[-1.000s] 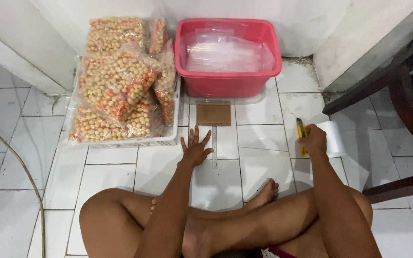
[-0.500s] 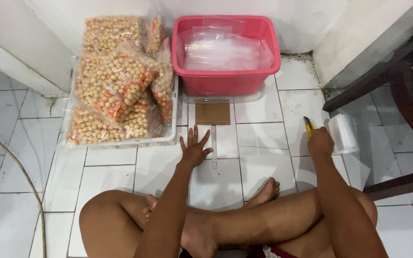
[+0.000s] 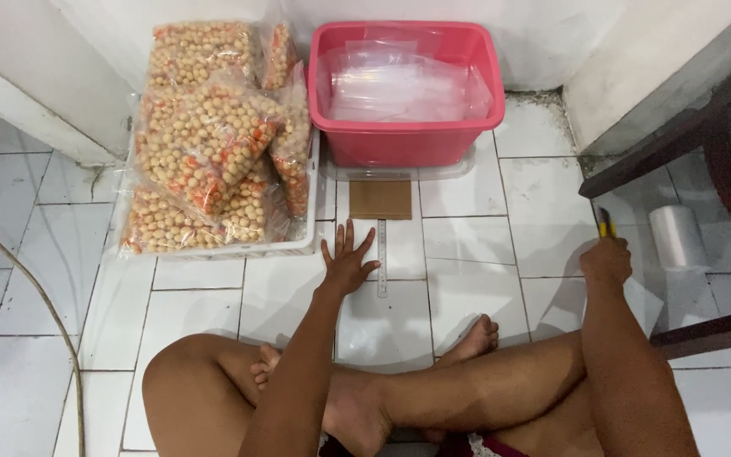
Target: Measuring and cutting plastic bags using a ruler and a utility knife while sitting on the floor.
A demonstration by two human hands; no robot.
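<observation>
You sit cross-legged on the white tiled floor (image 3: pixel 213 313), your crossed legs (image 3: pixel 433 398) nearest the camera. Just beyond them your left hand (image 3: pixel 347 264) lies flat with fingers spread on a clear plastic sheet (image 3: pixel 382 322), right beside a thin metal ruler (image 3: pixel 381 258); it has kept that spot since the earlier frames. Your right hand (image 3: pixel 607 258) is closed around a yellow-handled cutter (image 3: pixel 604 222). A second ago that hand rested on the floor next to the roll of clear plastic (image 3: pixel 677 237); now it is pulled a little back from the roll, with the cutter tip pointing away from you. Past the ruler lies a small brown cardboard piece (image 3: pixel 380 200). Farther off, a white tray (image 3: pixel 239 250) holds bags of round orange-and-cream snacks (image 3: pixel 205 144), and beside it against the wall stands a pink tub (image 3: pixel 408 140) filled with clear plastic bags (image 3: pixel 399 85).
</observation>
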